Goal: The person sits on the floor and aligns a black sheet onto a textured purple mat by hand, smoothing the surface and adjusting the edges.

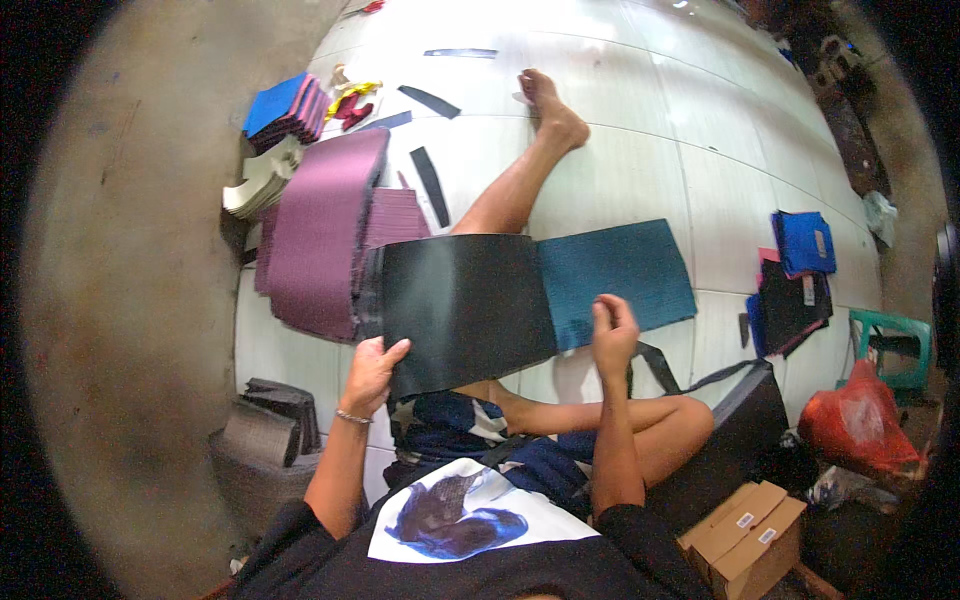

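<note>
A flexible black sheet (pixel 469 307) lies across my lap and raised leg. My left hand (pixel 375 375) grips its near left corner, thumb on top. A teal ribbed-looking sheet (pixel 619 281) extends to the right from the black sheet's edge; whether the two are joined I cannot tell. In front of the teal sheet is my right hand (pixel 616 337), slightly blurred, its fingers curled together with nothing visible in them. Left of the black sheet, a thick pile of purple sheets (pixel 322 240) reaches close to its edge.
Dark cut strips (pixel 430 186) lie on the tiled floor (pixel 615 180). Blue and pink stacked pieces (pixel 277 105) stand far left, blue and black packets (pixel 804 244) to the right. Near right are a black block (pixel 720 442), a cardboard box (pixel 750 536) and a red plastic bag (pixel 859 420).
</note>
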